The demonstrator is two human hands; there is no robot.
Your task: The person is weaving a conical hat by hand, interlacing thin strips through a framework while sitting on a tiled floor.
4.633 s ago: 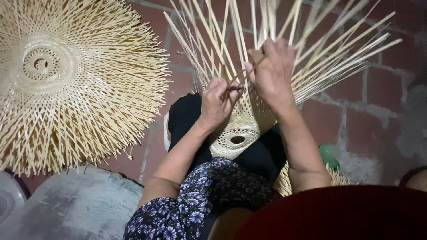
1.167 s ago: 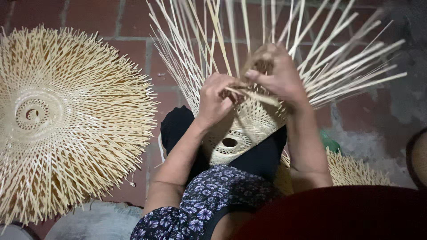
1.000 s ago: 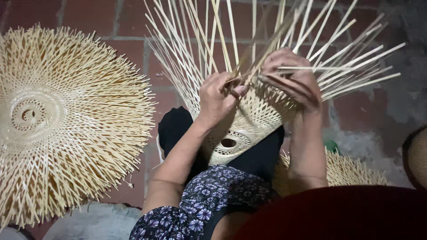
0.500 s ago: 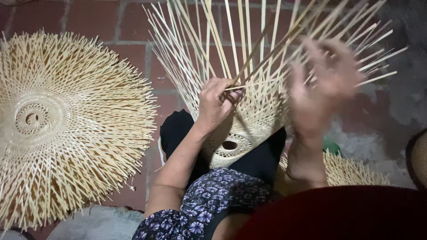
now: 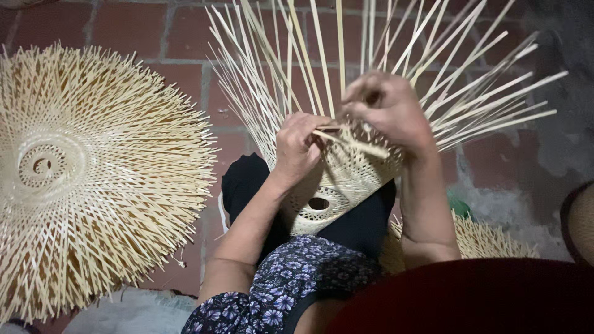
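The left hand [image 5: 300, 148] pinches a strip [image 5: 349, 142] on the half-woven frame [image 5: 337, 185] propped on the lap. The right hand [image 5: 387, 111], curled over the weave, hides its fingertips; its grip is unclear. A finished disc [image 5: 93, 179] lies left, partly cut off.

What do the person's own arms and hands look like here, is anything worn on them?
Both forearms are bare. The left hand and the right hand show no gloves, and no rings, watch or bracelets that can be made out. The only clothing in view is a dark, flower-patterned garment near the left upper arm.
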